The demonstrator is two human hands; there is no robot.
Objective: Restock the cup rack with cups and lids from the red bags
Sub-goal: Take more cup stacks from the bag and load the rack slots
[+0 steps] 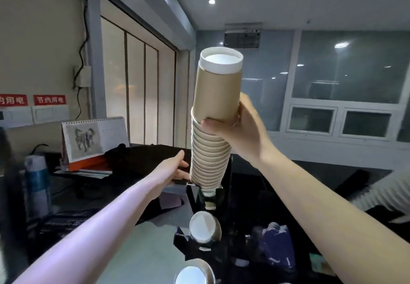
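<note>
Right hand grips the light, crushable paper cup stack mid-height; left hand, fingers extended, steadies its base above the cup rack.

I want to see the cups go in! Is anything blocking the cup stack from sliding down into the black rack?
Nothing visible blocks it. The cup stack already has its bottom end in the top opening of the black rack. The right hand grips the stack up high, and the left hand steadies it near the bottom.
</note>
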